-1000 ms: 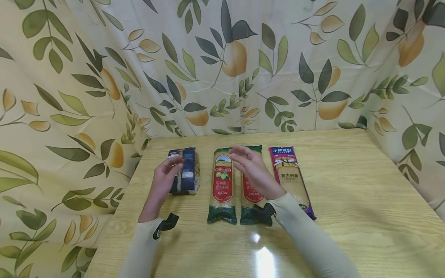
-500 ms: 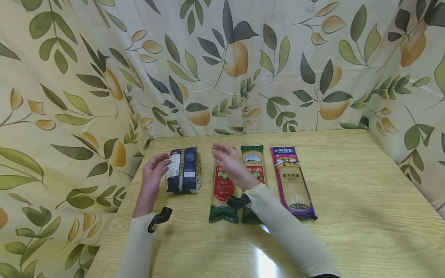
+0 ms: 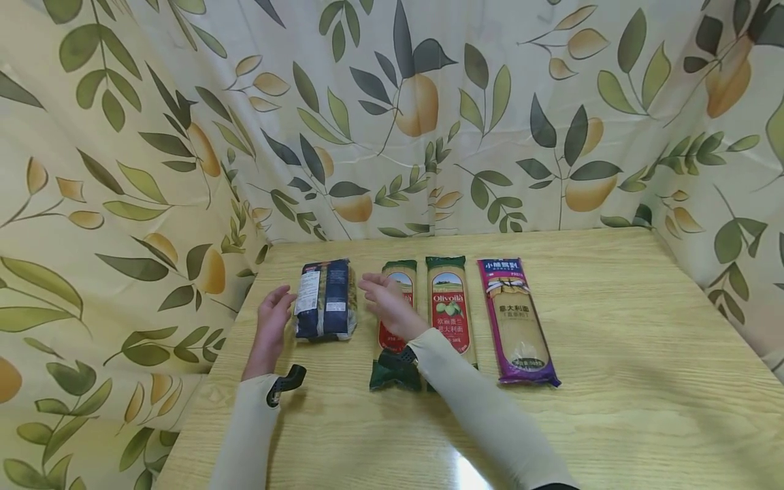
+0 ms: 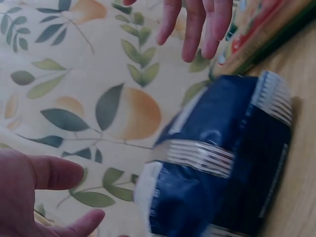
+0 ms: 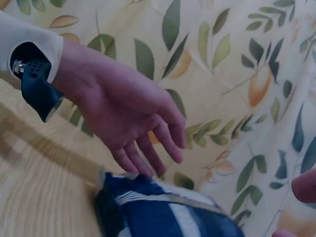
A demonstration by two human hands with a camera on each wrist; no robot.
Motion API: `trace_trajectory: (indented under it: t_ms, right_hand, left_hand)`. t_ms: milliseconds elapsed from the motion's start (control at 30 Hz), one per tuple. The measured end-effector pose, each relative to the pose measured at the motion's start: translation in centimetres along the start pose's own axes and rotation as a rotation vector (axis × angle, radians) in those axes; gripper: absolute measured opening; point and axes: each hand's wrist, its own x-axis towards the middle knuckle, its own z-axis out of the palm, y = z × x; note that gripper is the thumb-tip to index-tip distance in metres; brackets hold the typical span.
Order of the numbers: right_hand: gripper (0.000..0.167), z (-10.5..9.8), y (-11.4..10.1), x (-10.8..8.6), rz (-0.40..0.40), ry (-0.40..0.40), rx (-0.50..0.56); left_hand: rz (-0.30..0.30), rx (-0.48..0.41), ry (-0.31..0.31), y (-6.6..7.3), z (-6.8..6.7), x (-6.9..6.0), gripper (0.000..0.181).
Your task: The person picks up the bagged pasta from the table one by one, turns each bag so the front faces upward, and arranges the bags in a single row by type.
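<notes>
A dark blue pasta bag with a white label lies at the left of the table, between my two hands. My left hand is at its left side, fingers loosely bent and holding nothing. In the right wrist view the left fingertips hang close to the bag; whether they touch cannot be told. My right hand hovers on the bag's right, partly over a green-ended spaghetti pack, its fingers extended and apart from the bag. The left wrist view shows the bag with both hands' fingers spread around it.
A second green-ended spaghetti pack lies right of the first, partly under the right sleeve. Farther right is a purple pasta pack. A leaf-patterned curtain encloses the wooden table at the back and sides.
My right hand has moved left, from over the second spaghetti pack to beside the blue bag. My left hand has shifted from in front of the bag to its left side.
</notes>
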Motion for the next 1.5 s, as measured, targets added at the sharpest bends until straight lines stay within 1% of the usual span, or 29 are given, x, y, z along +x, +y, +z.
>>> trace_trajectory:
  t_ms: [100, 133, 267, 400, 533, 700, 833, 1100, 1167, 1300, 1367, 1400, 1500]
  right_hand:
    - [0.054, 0.3, 0.9, 0.6, 0.037, 0.014, -0.012]
    - [0.055, 0.5, 1.2, 0.8, 0.046, 0.03, -0.018]
    - [0.061, 1.3, 2.3, 1.3, 0.074, 0.04, -0.039]
    - [0.068, 2.0, 3.1, 1.6, 0.113, 0.05, -0.034]
    - [0.073, 2.3, 3.5, 2.0, 0.135, 0.073, 0.005]
    - [0.077, 2.4, 3.7, 2.3, 0.142, 0.047, 0.062]
    - [0.078, 2.4, 3.9, 2.3, 0.15, 0.043, 0.071]
    - [0.078, 2.2, 3.9, 2.2, 0.183, 0.043, 0.178]
    - [0.075, 2.1, 3.8, 2.1, 0.187, 0.029, 0.166]
    - [0.054, 1.8, 3.6, 1.9, 0.192, -0.005, 0.109]
    - [0.044, 1.6, 3.6, 1.8, 0.195, -0.018, 0.088]
    - [0.041, 1.6, 3.6, 1.8, 0.2, -0.021, 0.086]
    - [0.039, 1.6, 3.5, 1.8, 0.208, -0.025, 0.093]
  left_hand:
    - [-0.029, 0.034, 0.0, -0.7, 0.1, 0.4, 0.057]
    - [-0.041, 0.038, -0.004, -0.9, 0.1, 0.5, 0.057]
    - [-0.087, 0.052, -0.019, -1.8, 0.3, 0.8, 0.059]
    - [-0.113, 0.085, -0.04, -2.3, 0.4, 0.9, 0.061]
    - [-0.109, 0.104, -0.064, -2.4, 0.6, 0.9, 0.064]
    - [-0.118, 0.105, -0.067, -2.5, 0.8, 0.8, 0.066]
    - [-0.119, 0.111, -0.075, -2.4, 0.9, 0.7, 0.068]
    - [-0.104, 0.143, -0.066, -2.3, 0.9, 0.3, 0.067]
    - [-0.102, 0.145, -0.072, -2.3, 0.9, 0.1, 0.067]
    - [-0.094, 0.141, -0.089, -2.2, 0.8, -0.1, 0.067]
    - [-0.086, 0.154, -0.095, -2.1, 0.8, -0.4, 0.067]
    - [-0.083, 0.161, -0.097, -2.0, 0.8, -0.5, 0.067]
    - [-0.076, 0.189, -0.106, -1.7, 0.8, -0.9, 0.068]
